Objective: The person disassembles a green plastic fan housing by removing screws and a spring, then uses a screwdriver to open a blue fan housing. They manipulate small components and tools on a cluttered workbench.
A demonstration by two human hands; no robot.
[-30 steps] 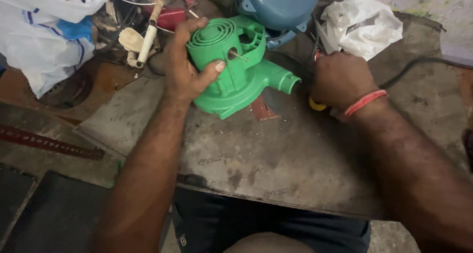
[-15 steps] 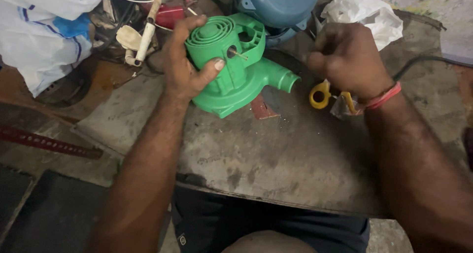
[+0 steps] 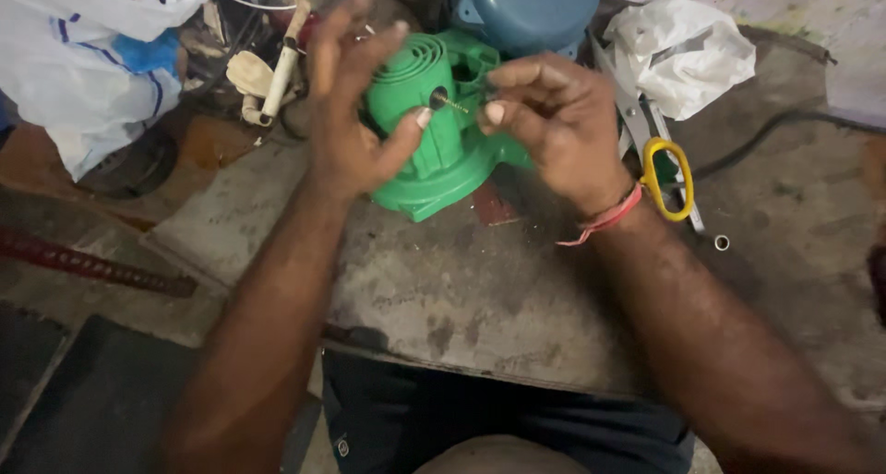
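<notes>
A green plastic blower housing (image 3: 434, 151) stands on the grey work slab (image 3: 517, 299). My left hand (image 3: 355, 105) grips its left side, thumb pressed near a small round hole. My right hand (image 3: 554, 123) has its fingers pinched on a thin screw (image 3: 454, 106) whose tip points at that hole. A red thread band circles my right wrist. Scissors with a yellow handle (image 3: 666, 174) lie on the slab just right of my right wrist.
A blue round motor body (image 3: 526, 8) sits behind the green housing. A crumpled white bag (image 3: 683, 54) lies at back right, a larger white plastic bag (image 3: 83, 68) at far left. White tool handles and wires clutter the back left. A small metal ring (image 3: 721, 242) lies at right.
My right hand left the yellow-handled scissors on the slab and moved left and up to the green housing, now pinching a thin screw at the hole. My left hand stayed on the housing.
</notes>
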